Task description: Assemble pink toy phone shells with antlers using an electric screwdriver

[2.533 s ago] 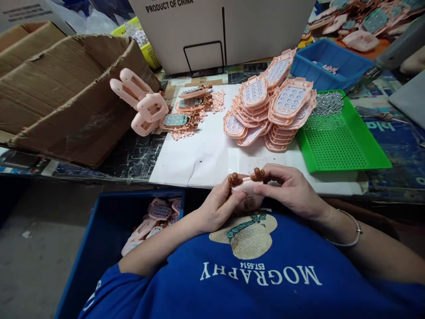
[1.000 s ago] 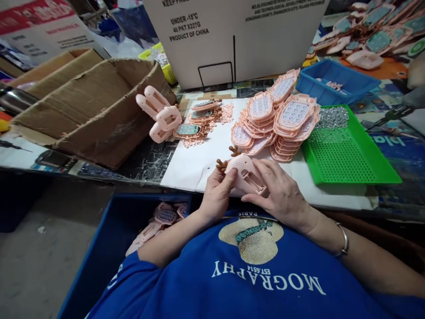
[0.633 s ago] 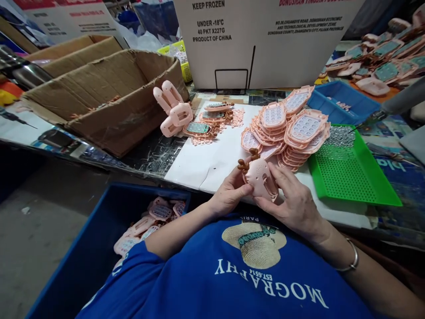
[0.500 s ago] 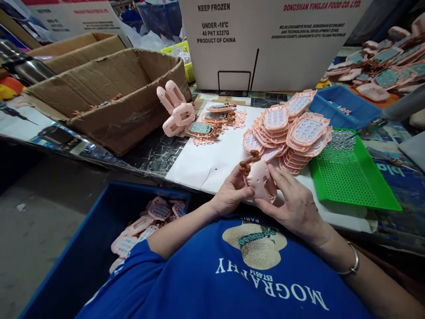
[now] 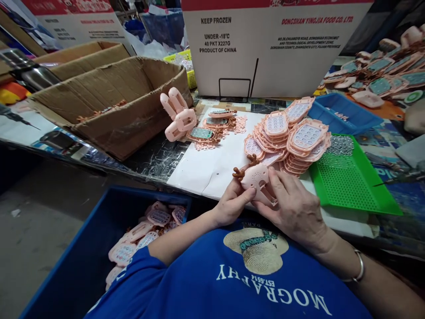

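Note:
Between my two hands is a pink plastic toy phone shell (image 5: 257, 178) with brown antlers, its back with small holes and a battery opening turned up. My left hand (image 5: 232, 200) grips its left edge by the antlers, thumb on the near side. My right hand (image 5: 292, 204) holds the right edge, fingers on the top and thumb underneath. Just beyond lies a pile of pink keypad front panels (image 5: 282, 130). Farther left are shells with green circuit boards (image 5: 202, 133) and several stacked pink back covers (image 5: 179, 118).
A blue bin (image 5: 83, 230) of pink toy phones stands below the table at left. An open cardboard box (image 5: 133, 102) is back left. A green tray (image 5: 358, 181) with screws and a blue tray (image 5: 341, 113) sit right. An electric screwdriver (image 5: 401, 175) hangs at the right edge.
The shell has turned slightly in my hands, and its antlers now point more to the left. Both hands still hold it. The whole view has shifted a little downward in the picture.

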`<control>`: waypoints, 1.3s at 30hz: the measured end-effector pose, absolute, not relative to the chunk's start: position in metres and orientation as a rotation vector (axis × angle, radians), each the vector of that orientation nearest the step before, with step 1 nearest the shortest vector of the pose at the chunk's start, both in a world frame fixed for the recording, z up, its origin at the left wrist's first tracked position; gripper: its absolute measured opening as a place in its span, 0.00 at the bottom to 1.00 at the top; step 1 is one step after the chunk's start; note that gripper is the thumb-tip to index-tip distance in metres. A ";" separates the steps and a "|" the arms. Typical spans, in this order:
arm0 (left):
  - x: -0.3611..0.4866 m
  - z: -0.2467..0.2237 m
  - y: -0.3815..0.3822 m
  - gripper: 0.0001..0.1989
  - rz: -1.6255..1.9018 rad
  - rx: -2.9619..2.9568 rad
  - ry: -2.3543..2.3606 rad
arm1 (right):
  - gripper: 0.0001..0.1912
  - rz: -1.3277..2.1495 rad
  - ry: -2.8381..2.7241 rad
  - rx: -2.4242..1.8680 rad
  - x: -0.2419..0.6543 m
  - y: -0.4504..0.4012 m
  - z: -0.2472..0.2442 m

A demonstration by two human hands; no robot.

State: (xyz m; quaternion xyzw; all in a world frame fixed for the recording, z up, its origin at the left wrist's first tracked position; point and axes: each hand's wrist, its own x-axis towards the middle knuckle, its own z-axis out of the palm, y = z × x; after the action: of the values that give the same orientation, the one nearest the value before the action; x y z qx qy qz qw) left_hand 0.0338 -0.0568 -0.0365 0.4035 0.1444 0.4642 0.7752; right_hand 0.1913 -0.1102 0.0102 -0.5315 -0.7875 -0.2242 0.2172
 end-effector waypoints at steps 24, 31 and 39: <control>0.024 -0.046 -0.057 0.16 1.248 1.301 0.405 | 0.12 0.245 -1.876 -1.151 0.198 -0.091 0.021; 0.023 -0.045 -0.058 0.16 1.130 1.324 0.485 | 0.05 0.593 -1.681 -1.158 0.205 -0.088 0.021; 0.024 -0.042 -0.064 0.17 1.025 1.119 0.528 | 0.11 0.934 -1.530 -1.224 0.205 -0.091 0.018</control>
State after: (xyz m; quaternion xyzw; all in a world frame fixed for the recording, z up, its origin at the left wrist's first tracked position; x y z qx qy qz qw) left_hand 0.0238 -0.0645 -0.0418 0.5013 0.2366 0.4590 0.6942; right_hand 0.2050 -0.0908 0.0181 -0.4989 -0.6235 0.3804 0.4666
